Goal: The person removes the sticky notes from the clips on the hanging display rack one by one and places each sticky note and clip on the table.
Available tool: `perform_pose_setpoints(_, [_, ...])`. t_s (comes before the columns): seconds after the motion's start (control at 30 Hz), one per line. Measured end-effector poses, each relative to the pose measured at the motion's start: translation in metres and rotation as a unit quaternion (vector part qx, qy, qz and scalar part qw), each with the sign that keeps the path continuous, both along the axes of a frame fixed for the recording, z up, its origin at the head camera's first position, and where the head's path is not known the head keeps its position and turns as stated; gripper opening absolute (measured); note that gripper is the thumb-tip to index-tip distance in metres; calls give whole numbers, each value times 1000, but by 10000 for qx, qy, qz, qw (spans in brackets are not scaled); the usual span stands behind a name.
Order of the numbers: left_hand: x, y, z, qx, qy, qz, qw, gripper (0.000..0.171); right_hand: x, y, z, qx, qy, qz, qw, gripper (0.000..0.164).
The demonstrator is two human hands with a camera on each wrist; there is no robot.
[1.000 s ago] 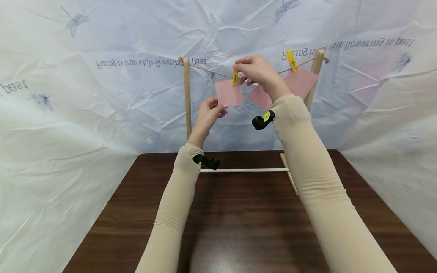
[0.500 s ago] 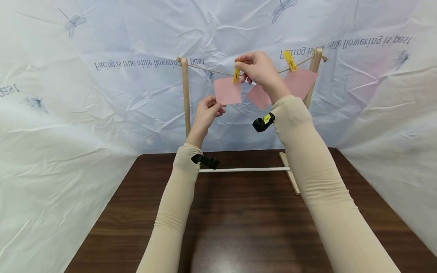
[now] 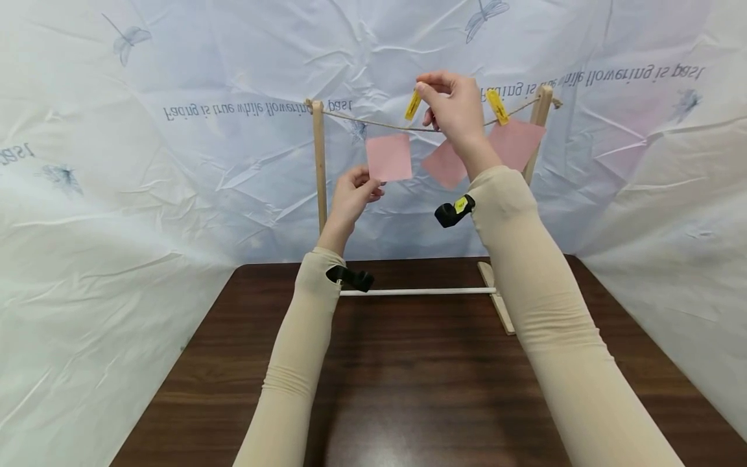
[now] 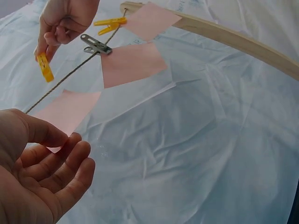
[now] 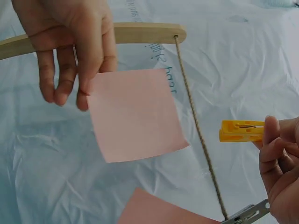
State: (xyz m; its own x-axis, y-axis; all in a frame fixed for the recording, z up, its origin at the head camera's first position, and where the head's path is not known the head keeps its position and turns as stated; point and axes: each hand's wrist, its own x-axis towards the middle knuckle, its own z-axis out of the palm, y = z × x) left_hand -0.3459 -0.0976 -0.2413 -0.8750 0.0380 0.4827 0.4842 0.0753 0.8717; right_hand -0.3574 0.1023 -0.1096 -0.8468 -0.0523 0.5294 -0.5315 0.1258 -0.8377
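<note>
My left hand [image 3: 352,194] pinches a square pink paper [image 3: 389,157] by its lower left corner, between thumb and index finger. The paper stands upright just below the twine [image 3: 373,123], with its top edge free. Above the twine, my right hand [image 3: 455,107] pinches a yellow clothespin [image 3: 413,104] between thumb and fingers. In the right wrist view that clothespin [image 5: 240,131] is apart from both twine and paper. A second pink paper [image 4: 133,65] hangs from the twine by a metal clip [image 4: 96,45]. Farther right, another yellow clothespin [image 3: 497,107] holds a third pink paper [image 3: 516,144].
Two wooden posts, the left post [image 3: 320,168] and the right post [image 3: 541,113], carry the twine. A white rod [image 3: 417,292] runs low between them, over the dark wooden table [image 3: 403,376]. Behind hangs a pale printed sheet [image 3: 245,168].
My right hand has lifted the yellow clothespin off the pink paper and the twine, moving up and slightly right. The left hand stays nearly in place with the paper.
</note>
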Motion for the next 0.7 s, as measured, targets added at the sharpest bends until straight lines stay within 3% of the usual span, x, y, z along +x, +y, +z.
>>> perform_pose_setpoints(0.27, [4,-4,-2,45,-59,67,9999,23,12,-1,0,274,304,40,9992,32])
perform_pose_setpoints(0.7, [11,-12,-4,178,77,235,9995,20,25,3,-24,396,391,230,9982,44])
